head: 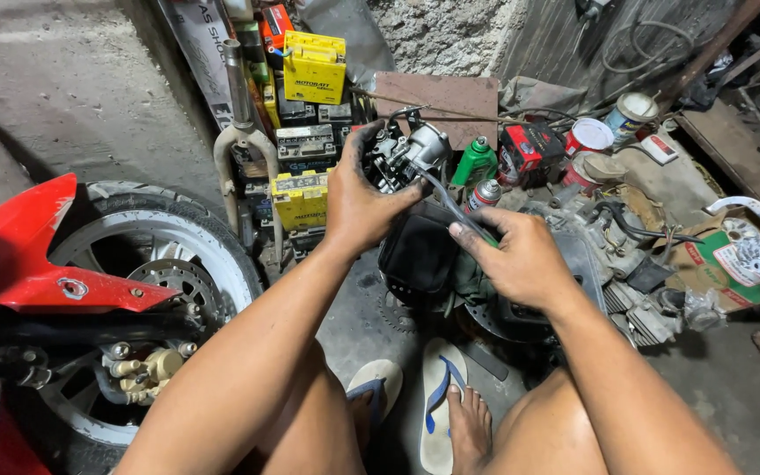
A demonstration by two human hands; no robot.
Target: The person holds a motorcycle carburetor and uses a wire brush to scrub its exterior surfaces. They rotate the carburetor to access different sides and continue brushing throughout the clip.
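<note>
grey metal carburetor (402, 154), held up above the floor, looks heavy, rigid and greasy; the left hand (362, 198) clamps its body, the right hand (512, 255) pinches its soft black hose (450, 204).

- Dim, uneven indoor light; the brightest patch falls on the concrete floor (54, 79) at upper left.
- Deep shadow fills the lower left corner and the gap beneath the forearms.
- The red fender (19, 255) shows soft glare.
- Wide-angle bending stretches the edges.
- Focus is fairly sharp in the centre; the far right clutter is murky.
</note>
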